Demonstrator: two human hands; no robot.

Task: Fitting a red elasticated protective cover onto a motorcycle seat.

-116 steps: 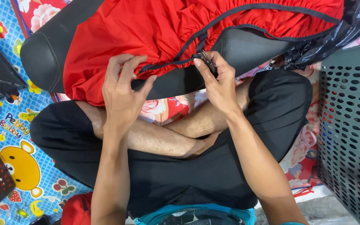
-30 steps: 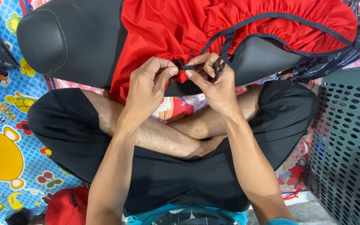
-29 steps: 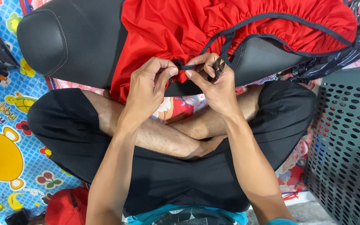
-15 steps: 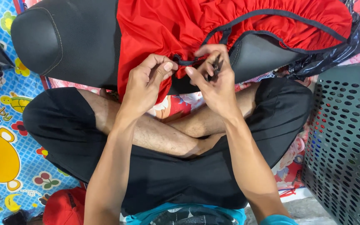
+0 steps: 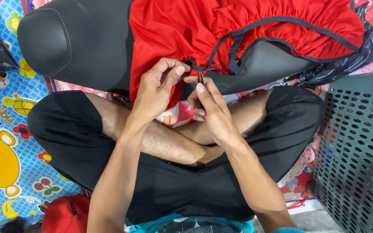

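Fingertips [image 5: 178,71] of the left hand [image 5: 154,90] are pinched shut on the gathered hem of the red fabric cover [image 5: 238,26], thumb pressed against forefinger just above the middle of the frame. Just beside them, the right hand [image 5: 210,110] has its thumb and forefinger closed on a small thin metal tool [image 5: 200,77], held upright against the same hem; what kind of tool it is cannot be told. A black elastic cord [image 5: 277,20] runs along the cover's ruched edge, looping from the pinch point toward the upper right.

That cover is stretched over the right part of a black motorcycle seat [image 5: 74,43], which lies across the top of the frame, its bare leather end at upper left. Below the seat sit the person's crossed legs in black shorts [image 5: 182,190], filling the centre. A grey perforated plastic basket [image 5: 359,155] stands at the right edge. A colourful cartoon play mat [image 5: 1,142] covers the floor at left, and a red bag [image 5: 65,213] lies at lower left.
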